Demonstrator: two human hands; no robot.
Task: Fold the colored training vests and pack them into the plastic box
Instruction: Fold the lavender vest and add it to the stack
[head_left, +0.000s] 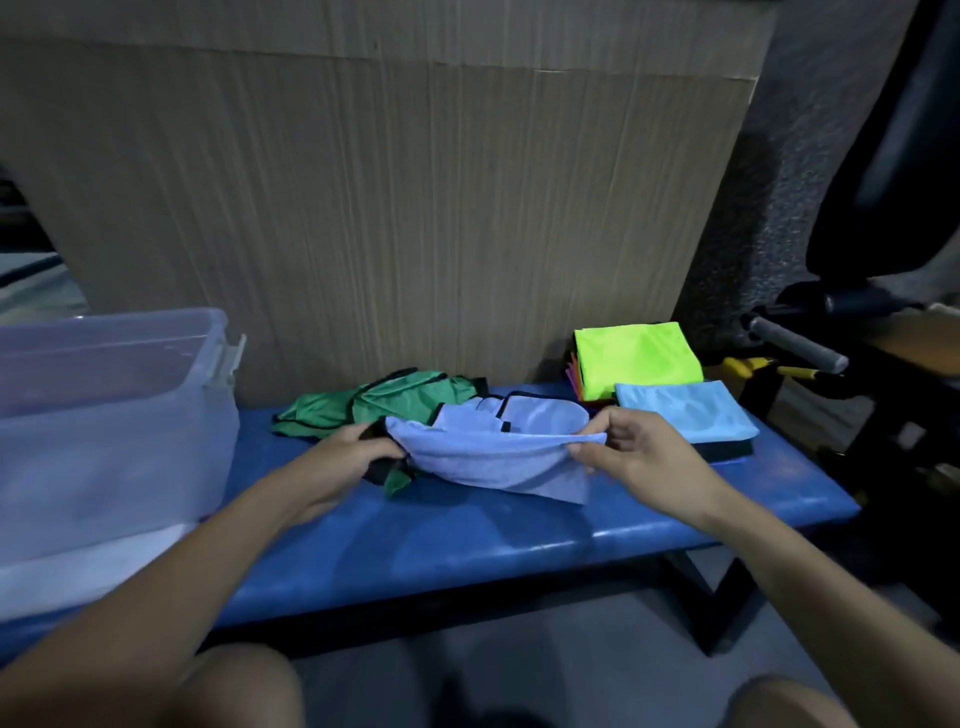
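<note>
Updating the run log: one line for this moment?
left hand: grips blue vest | right hand: pinches its edge | plastic box: left, open

Glossy blue bench, translucent plastic box, matt cloth vest.

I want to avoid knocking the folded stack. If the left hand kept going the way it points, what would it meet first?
Probably the crumpled green vest, just beyond the left hand; the folded stack sits off to the right.

Both hands, left hand and right hand, pinched a light blue vest over the blue bench. Plastic box sat at 9 o'clock; folded vests at 2 o'clock.
</note>
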